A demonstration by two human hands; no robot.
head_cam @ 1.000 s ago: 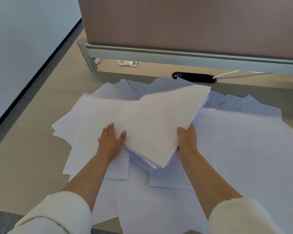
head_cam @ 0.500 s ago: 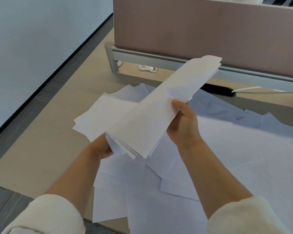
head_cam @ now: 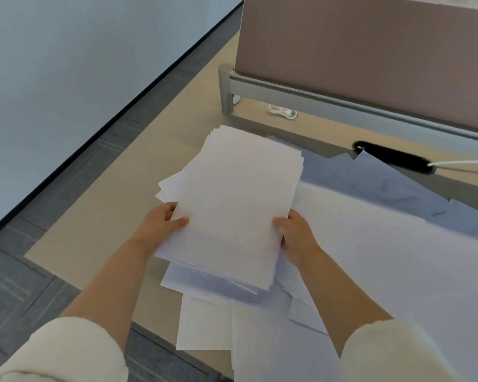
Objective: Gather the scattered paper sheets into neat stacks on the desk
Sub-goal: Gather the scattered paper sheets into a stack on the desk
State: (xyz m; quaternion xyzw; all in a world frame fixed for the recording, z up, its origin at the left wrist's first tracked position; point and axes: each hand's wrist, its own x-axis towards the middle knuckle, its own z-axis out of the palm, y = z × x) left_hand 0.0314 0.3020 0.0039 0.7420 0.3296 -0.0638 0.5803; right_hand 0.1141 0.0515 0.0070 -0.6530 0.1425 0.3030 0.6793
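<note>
Gripping paper stack (head_cam: 238,205) by both side edges, left hand (head_cam: 163,227) and right hand (head_cam: 295,235) clamped, thumbs on top. Probably light, floppy, slippery; likely to fan out.

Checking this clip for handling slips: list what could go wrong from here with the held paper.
1. The left hand and right hand grip the paper stack only at its near end, and its edges are fanned unevenly; sheets may slide out.
2. Loose sheets lie at the desk's near edge; the right sleeve could brush them onto the floor.
</note>
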